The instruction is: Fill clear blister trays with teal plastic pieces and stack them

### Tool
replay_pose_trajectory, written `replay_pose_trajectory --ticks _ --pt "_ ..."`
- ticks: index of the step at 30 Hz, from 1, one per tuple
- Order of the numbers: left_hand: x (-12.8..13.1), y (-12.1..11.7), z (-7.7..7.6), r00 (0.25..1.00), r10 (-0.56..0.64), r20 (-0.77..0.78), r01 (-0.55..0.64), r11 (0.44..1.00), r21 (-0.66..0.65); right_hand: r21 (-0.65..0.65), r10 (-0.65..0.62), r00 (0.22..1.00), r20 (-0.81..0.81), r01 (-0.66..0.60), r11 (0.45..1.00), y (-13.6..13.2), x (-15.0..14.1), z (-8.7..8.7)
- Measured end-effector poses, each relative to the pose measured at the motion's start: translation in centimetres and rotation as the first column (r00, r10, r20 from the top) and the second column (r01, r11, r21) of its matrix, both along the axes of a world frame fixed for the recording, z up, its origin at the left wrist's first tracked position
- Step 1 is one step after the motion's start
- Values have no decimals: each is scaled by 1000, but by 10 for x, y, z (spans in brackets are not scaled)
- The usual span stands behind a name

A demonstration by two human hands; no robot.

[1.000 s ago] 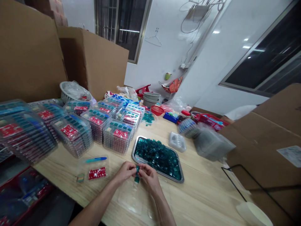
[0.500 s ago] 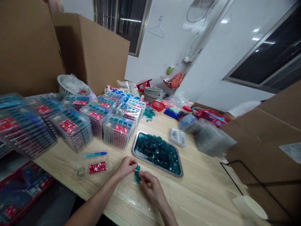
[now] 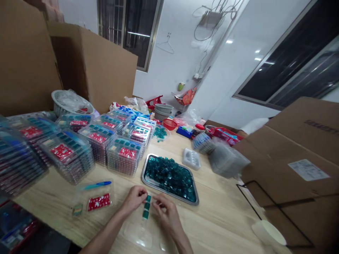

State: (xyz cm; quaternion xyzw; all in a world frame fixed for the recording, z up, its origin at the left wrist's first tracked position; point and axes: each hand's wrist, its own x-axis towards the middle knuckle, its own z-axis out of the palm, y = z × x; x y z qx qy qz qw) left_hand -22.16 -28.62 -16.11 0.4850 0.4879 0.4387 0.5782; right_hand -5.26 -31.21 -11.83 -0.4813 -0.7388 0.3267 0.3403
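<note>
Teal blocks [image 3: 146, 208] are pinched between left hand [image 3: 135, 199] and right hand [image 3: 165, 214] over the clear tray [image 3: 137, 234], so seating them needs careful alignment.

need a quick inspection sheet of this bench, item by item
surface: wooden table, pale, bare along the near right.
job's things: small green blocks pinched between both hands over a clear plastic tray; metal tray full of green blocks just behind.
clutter: stacks of filled clear packs at left, a half-filled pack with a blue pen, baskets, cardboard boxes, white cup.
grippers: left hand and right hand, fingers closed on the blocks.
cables: wires hang on the far wall.
surroundings: dark windows, white walls, a hanger.
</note>
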Motion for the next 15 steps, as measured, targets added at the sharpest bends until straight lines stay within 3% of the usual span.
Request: replay_pose_trajectory --ticks 3,5,8,11,15 --pt "1 1 -3 1000 4 -3 -4 1000 -9 190 -292 957 -1 286 939 31 18 -1" --pt "2 3 -6 1000 5 -1 -5 1000 -17 290 -401 915 46 372 882 53 26 -1" --pt "3 6 -7 1000 23 -2 -23 999 -38 350 -401 900 172 325 879 77 31 1" --pt "5 2 -2 996 92 -23 -93 992 -82 343 -359 902 241 267 901 83 35 0" --pt "9 -2 -1 979 187 -88 -198 970 -139 232 -328 944 22 315 920 84 47 -30"
